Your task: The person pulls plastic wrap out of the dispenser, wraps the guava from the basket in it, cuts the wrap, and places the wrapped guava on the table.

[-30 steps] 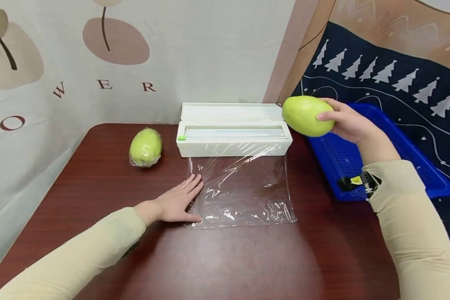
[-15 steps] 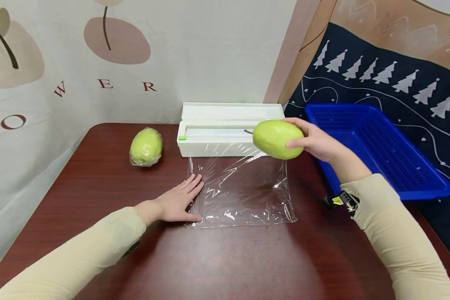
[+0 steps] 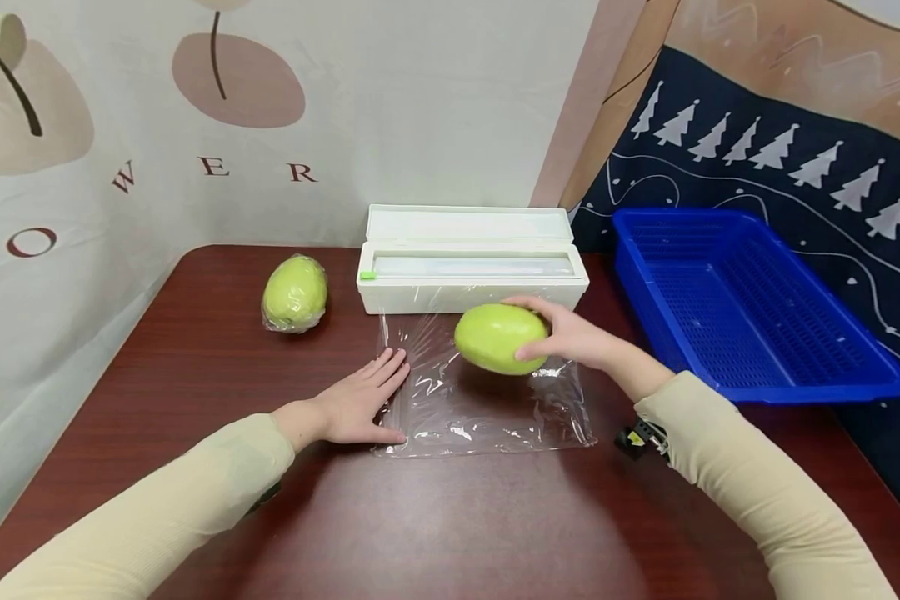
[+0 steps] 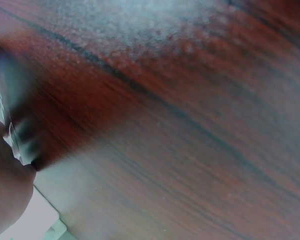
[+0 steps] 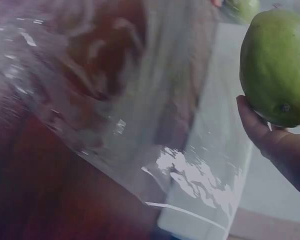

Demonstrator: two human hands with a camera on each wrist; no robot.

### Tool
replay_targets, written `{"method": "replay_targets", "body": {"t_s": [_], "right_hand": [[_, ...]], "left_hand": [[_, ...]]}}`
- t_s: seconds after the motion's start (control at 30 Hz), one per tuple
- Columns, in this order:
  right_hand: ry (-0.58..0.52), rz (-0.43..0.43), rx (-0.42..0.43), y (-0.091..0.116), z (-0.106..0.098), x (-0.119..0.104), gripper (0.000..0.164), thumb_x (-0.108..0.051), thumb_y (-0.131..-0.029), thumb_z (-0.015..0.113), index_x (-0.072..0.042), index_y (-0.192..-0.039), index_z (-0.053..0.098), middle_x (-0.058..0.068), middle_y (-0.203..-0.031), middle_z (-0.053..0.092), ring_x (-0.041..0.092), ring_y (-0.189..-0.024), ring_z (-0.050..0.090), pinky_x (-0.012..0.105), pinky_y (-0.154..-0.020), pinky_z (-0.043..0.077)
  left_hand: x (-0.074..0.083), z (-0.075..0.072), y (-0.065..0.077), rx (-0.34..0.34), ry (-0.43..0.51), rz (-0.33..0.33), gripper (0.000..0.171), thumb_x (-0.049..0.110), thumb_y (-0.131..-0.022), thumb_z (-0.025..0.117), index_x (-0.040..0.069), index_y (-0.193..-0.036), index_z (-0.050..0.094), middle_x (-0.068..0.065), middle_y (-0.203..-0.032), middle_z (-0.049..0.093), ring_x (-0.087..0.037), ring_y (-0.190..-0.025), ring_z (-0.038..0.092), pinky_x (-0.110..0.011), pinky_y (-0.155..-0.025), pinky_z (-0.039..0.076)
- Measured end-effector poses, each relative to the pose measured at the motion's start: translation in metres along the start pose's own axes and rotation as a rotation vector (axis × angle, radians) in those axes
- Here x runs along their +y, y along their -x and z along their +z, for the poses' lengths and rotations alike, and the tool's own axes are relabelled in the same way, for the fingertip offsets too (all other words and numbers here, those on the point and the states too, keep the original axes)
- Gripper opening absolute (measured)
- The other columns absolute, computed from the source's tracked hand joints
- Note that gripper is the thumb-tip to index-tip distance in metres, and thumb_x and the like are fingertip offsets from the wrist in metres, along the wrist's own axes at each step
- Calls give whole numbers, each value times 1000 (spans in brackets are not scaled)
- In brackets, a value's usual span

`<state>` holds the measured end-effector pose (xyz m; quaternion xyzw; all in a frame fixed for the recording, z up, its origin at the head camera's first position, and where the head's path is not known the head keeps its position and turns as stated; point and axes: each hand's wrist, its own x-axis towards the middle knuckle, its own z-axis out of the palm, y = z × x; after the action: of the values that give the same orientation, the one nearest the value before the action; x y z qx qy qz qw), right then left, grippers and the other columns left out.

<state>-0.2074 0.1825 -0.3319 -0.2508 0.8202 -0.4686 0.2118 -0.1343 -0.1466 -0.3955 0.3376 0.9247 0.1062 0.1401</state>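
My right hand [image 3: 562, 337] grips a smooth, egg-shaped green pear [image 3: 498, 337], thumb on its near side, in the head view. The pear is held over a sheet of clear cling film [image 3: 487, 417], with its shadow just below. In the right wrist view the pear [image 5: 277, 67] shows a small dark spot at its lower end. My left hand [image 3: 356, 400] lies flat with straight fingers on the film's left edge. The film comes from a white cling film box [image 3: 472, 298] with its lid raised. The left wrist view shows mostly table.
A film-wrapped green pear [image 3: 295, 293] sits on the left of the dark red wooden table [image 3: 450, 533]. To the right stands a blue plastic basket [image 3: 757, 317]. A printed cloth wall [image 3: 435, 108] rises behind the box.
My right hand has carried the pear left and down, from beside the basket past the box's front to above the film. The left hand stays in place.
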Motion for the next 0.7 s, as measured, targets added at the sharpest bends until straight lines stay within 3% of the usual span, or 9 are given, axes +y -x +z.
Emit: {"method": "replay_targets", "body": {"t_s": [0.4, 0.7], "right_hand": [[169, -34, -76, -4, 26, 16, 76, -17, -72, 79, -7, -138, 42, 18, -133, 44, 31, -117, 45, 43, -99, 38], [93, -33, -109, -1, 26, 20, 81, -13, -72, 78, -6, -141, 36, 20, -137, 40, 33, -121, 43, 45, -102, 36]], "left_hand": [[0, 1, -2, -9, 4, -11, 97, 56, -81, 60, -7, -145, 23, -24, -155, 9, -40, -143, 6, -49, -116, 17], [-2, 2, -3, -9, 1, -16, 97, 56, -81, 60, -6, -145, 22, -24, -155, 9, -40, -144, 5, -48, -116, 16]]}}
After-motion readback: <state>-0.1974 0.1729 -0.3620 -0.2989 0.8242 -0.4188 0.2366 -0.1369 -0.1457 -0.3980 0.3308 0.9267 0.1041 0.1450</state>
